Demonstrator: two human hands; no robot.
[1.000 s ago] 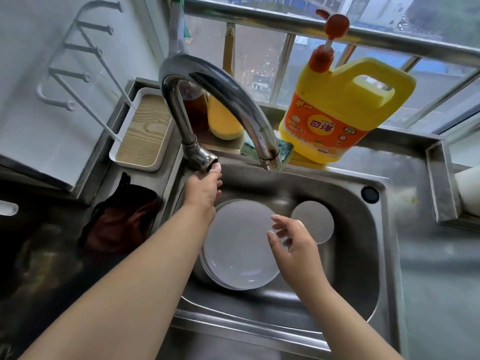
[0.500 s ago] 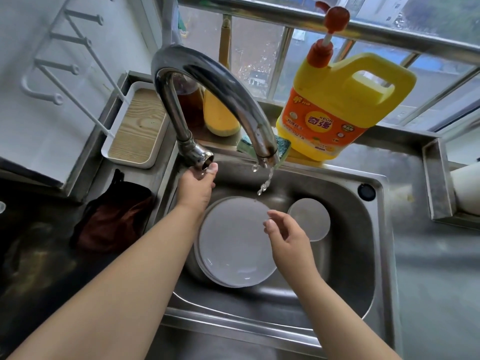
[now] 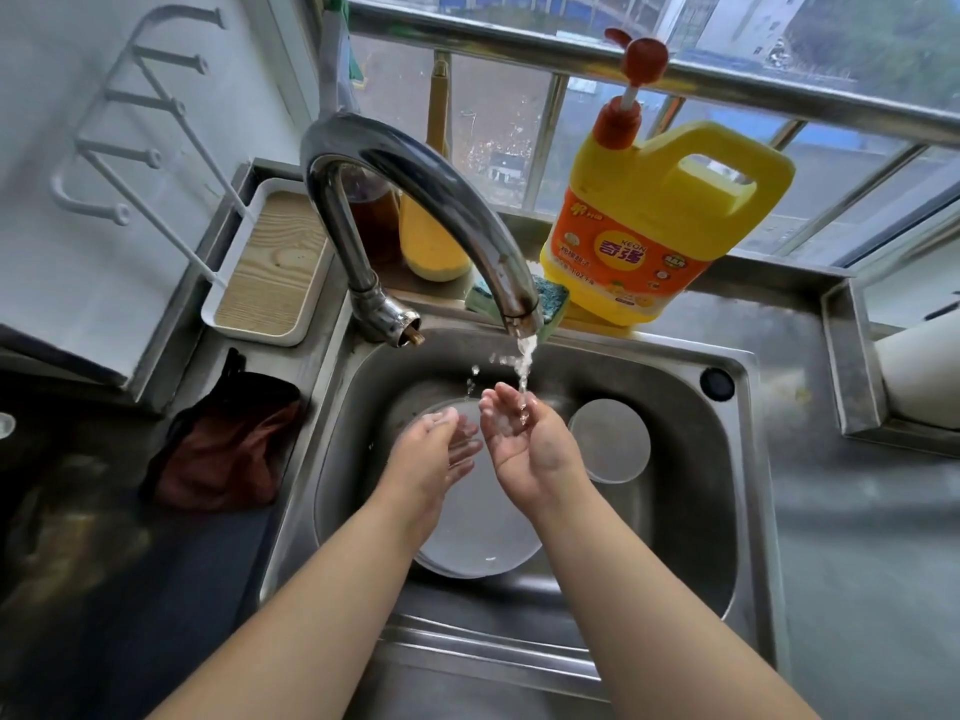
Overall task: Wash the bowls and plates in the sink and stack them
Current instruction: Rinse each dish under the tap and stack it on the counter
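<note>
Both empty cupped hands, left hand and right hand, now partly hide the plates.

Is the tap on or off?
On. Water streams from the faucet spout onto the cupped right hand above the plates in the sink.

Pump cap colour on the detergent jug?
Red-orange pump cap on the yellow detergent jug; head view.

Both bare forearms extend forward from the lower edge, converging. Right hand cupped, palm up and turned inward, fingers slightly curled, empty. Left hand just beside it, open, palm facing the right hand, fingers extended and blurred, empty. Hands close together; contact cannot be told.
</note>
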